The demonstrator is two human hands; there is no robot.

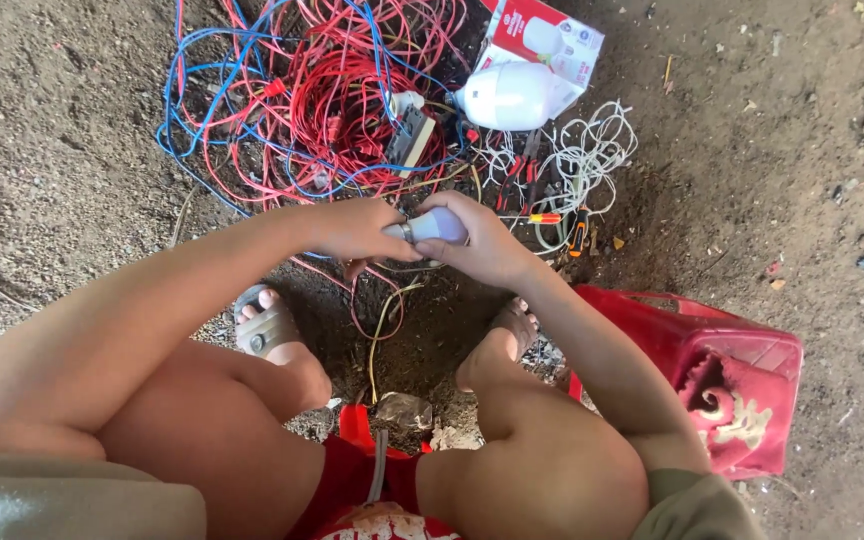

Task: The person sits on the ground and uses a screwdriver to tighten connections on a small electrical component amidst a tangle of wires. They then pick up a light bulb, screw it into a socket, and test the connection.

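You hold the small white LED bulb [436,224] at frame centre, your left hand [352,230] pinching its metal base and your right hand [487,245] wrapped round its dome, so a slipping twist could drop it onto the red and blue wire tangle [312,100] beyond.

A red-and-white bulb carton [542,40] lies open on the dirt beside tangled wires [322,100].

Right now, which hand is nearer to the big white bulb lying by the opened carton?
Right. The right hand sits just below the big white bulb, gripping the small bulb. The left hand pinches that bulb's metal base, farther off to the lower left.
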